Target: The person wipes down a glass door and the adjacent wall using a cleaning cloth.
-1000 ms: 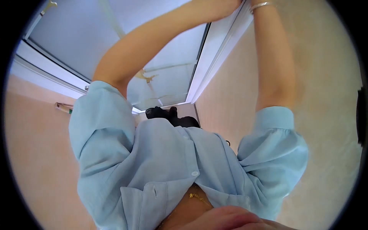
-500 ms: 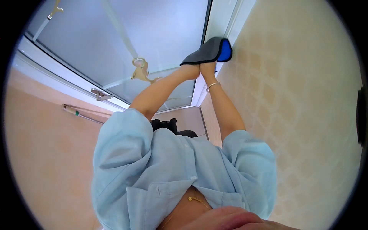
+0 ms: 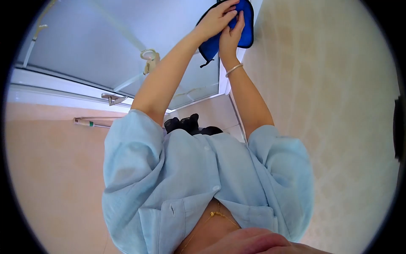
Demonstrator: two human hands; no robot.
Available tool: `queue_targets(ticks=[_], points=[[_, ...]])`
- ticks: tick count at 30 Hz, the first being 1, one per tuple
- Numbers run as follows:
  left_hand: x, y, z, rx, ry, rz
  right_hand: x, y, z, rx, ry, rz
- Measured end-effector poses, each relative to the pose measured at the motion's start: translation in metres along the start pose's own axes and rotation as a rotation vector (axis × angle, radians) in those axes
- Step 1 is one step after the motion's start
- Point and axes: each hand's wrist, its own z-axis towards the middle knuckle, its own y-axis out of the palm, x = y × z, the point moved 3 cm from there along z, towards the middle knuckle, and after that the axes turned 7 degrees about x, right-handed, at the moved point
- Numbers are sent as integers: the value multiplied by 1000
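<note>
A cleaning cloth [image 3: 246,37] with a blue face, black edging and a small black loop is spread at the top of the head view, in front of the glass door's edge. My left hand [image 3: 215,21] lies over its upper part, fingers reaching across the blue face. Close below it, my right hand [image 3: 231,37], with a bracelet on the wrist, holds the cloth with thumb and fingers raised. The two hands nearly touch at the fingertips. Part of the cloth is hidden beneath them.
A frosted glass door [image 3: 105,46] with gold-coloured decoration fills the upper left. Its metal handle [image 3: 113,99] sticks out from the white frame. A pole [image 3: 91,122] lies below it. Patterned wall tiles [image 3: 304,84] run along the right. Black footwear [image 3: 186,123] shows beyond my shirt.
The cloth has turned from mostly grey to its blue side and moved up in view. Both hands, hidden behind it before, now show on the blue face.
</note>
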Motion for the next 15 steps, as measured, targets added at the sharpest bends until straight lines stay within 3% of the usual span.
queue_targets(ticks=[2, 6, 9, 11, 13, 15], points=[[3, 2, -5, -33, 119, 255, 26, -7, -9, 39, 157, 122], [-77, 10, -32, -173, -1, 383, 76, -15, -43, 181, 638, 383], [-117, 14, -53, -276, -104, 360, 128, -23, -70, 271, 801, 327], [-111, 14, -59, -335, -264, 414, 137, -19, -73, 323, 923, 353], [-113, 16, -61, -334, -226, 404, 139, -17, -78, 395, 1015, 403], [-115, 15, -65, -302, -239, 367, 137, -21, -82, 330, 1057, 467]])
